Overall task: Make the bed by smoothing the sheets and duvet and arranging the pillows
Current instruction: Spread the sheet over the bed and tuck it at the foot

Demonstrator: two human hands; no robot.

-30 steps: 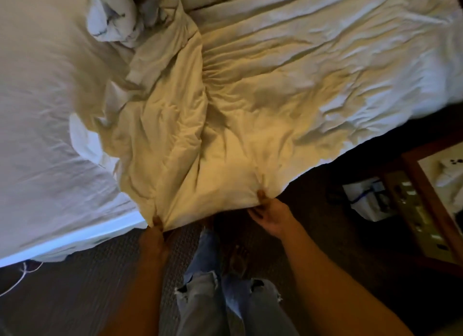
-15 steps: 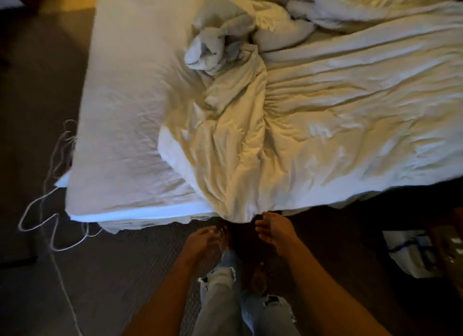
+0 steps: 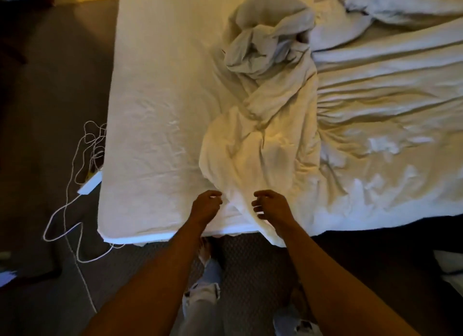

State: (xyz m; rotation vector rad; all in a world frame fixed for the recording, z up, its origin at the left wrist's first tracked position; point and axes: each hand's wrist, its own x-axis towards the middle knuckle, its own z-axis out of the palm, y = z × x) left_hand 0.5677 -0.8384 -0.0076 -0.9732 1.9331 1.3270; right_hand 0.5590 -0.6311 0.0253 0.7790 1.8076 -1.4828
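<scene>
Head view: left hand (image 3: pixel 206 205) and right hand (image 3: pixel 271 205) hover loosely curled, holding nothing, over the bunched duvet (image 3: pixel 260 145) at the bed's (image 3: pixel 150 110) near edge. Gripping only one layer risks tightening the twist; the floor cable (image 3: pixel 66 210) risks tripping.

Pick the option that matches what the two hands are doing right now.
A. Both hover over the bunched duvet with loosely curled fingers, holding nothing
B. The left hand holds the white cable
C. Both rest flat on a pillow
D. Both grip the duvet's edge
A: the left hand and right hand sit above the bunched duvet near the bed's edge, fingers loosely curled with nothing between them.
</scene>
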